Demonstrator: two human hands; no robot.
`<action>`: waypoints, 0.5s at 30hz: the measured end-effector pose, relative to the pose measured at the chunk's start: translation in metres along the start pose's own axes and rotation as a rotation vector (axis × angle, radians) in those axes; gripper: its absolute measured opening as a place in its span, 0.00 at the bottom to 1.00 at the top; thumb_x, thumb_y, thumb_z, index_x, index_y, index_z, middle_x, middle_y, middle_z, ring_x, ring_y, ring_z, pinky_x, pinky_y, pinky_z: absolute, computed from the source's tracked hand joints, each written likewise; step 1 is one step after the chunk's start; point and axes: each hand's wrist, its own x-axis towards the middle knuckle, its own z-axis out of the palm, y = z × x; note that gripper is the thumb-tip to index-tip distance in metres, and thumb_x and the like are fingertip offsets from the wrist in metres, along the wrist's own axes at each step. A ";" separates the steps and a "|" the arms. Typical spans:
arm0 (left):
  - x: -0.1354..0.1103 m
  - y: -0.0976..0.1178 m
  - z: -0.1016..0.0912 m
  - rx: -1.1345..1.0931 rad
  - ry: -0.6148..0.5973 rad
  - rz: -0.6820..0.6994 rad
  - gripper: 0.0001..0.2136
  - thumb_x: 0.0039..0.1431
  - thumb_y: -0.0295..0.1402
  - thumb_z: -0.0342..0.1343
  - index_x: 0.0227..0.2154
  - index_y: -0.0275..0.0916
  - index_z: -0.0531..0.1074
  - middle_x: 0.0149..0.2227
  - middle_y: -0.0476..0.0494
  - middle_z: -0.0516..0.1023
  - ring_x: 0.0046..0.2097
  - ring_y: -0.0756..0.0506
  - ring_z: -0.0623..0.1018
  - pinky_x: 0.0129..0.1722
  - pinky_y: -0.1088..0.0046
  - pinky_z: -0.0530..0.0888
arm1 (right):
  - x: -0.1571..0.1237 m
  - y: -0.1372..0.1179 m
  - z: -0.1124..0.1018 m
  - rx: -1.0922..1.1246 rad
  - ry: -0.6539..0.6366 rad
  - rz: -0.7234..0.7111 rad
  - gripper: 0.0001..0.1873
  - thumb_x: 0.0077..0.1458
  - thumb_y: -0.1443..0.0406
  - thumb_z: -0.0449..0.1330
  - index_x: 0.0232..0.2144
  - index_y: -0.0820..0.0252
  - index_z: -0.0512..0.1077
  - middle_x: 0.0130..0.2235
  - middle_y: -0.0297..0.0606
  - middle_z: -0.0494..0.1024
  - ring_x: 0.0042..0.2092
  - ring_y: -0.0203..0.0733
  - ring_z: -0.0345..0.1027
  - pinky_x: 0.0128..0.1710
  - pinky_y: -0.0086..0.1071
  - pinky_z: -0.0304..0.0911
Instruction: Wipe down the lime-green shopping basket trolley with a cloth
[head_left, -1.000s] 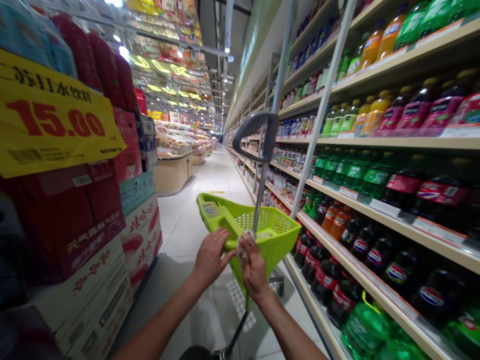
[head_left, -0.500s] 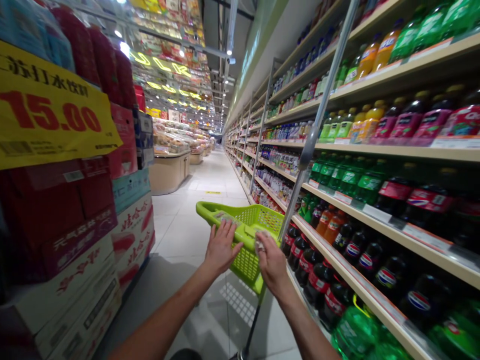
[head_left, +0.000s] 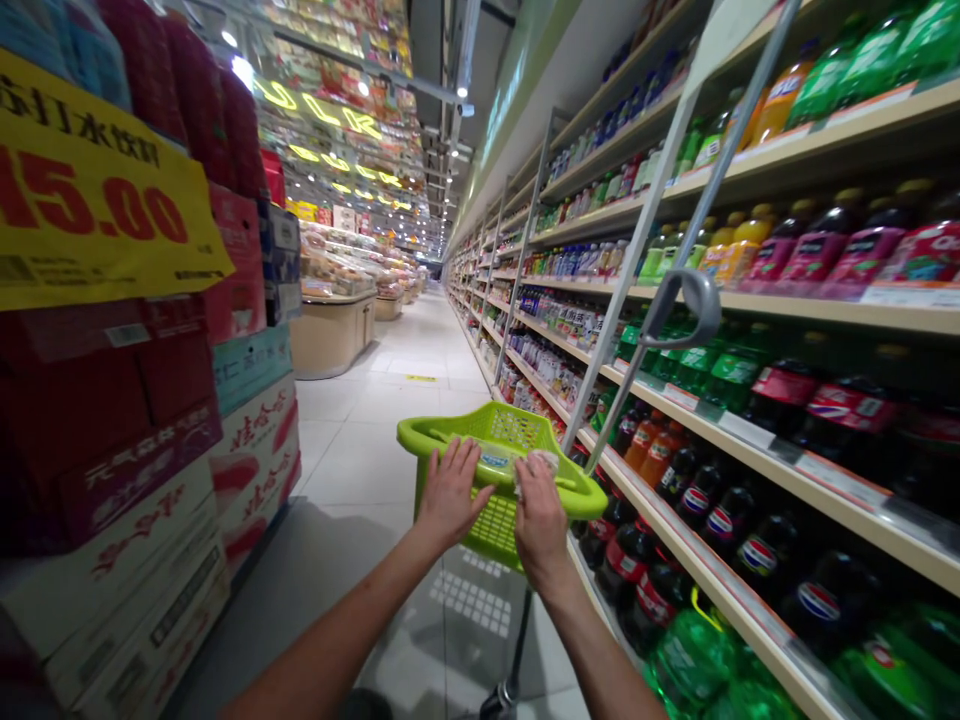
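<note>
In front of me stands a lime-green rolling shopping basket [head_left: 491,515] with perforated sides, on a dark leg with a wheel at the floor. My left hand [head_left: 452,490] lies on its near rim with fingers stretched out, holding nothing. Beside it, my right hand [head_left: 541,515] has its fingers closed on a crumpled white tissue [head_left: 541,462], pressed against the same rim. Between the hands, a clear label plate with a blue mark [head_left: 493,461] shows on the rim. The basket's metal pole rises to the right and ends in a grey loop handle [head_left: 701,310].
Shelves of soft drink bottles [head_left: 750,540] run along the right, close to the basket. Stacked drink cartons [head_left: 150,540] under a yellow price sign [head_left: 105,200] line the left. A tiled aisle [head_left: 375,430] leads ahead past a rounded display counter [head_left: 334,335].
The basket has turned so its near rim faces me more squarely. Its pole and loop handle have swung right, away from the shelf upright. Both hands remain on the rim.
</note>
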 end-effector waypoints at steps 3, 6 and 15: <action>0.000 0.006 0.000 -0.046 -0.026 0.010 0.22 0.53 0.38 0.50 0.51 0.35 0.62 0.55 0.37 0.63 0.58 0.37 0.59 0.56 0.52 0.55 | 0.008 -0.011 0.009 0.058 -0.040 -0.078 0.28 0.49 0.76 0.43 0.53 0.61 0.61 0.55 0.45 0.62 0.59 0.43 0.49 0.57 0.45 0.51; 0.007 0.014 -0.004 -0.140 0.001 -0.057 0.18 0.55 0.36 0.47 0.48 0.36 0.64 0.54 0.36 0.65 0.58 0.39 0.60 0.56 0.50 0.53 | 0.017 -0.012 0.011 0.077 -0.062 -0.070 0.32 0.48 0.74 0.46 0.57 0.62 0.52 0.56 0.47 0.61 0.59 0.47 0.48 0.56 0.49 0.50; 0.040 0.055 -0.009 -0.380 -0.193 0.065 0.19 0.56 0.40 0.46 0.50 0.41 0.61 0.52 0.40 0.68 0.53 0.42 0.67 0.56 0.49 0.52 | 0.026 0.021 -0.013 0.036 -0.318 0.020 0.40 0.44 0.64 0.54 0.59 0.65 0.46 0.55 0.50 0.61 0.56 0.48 0.55 0.53 0.45 0.53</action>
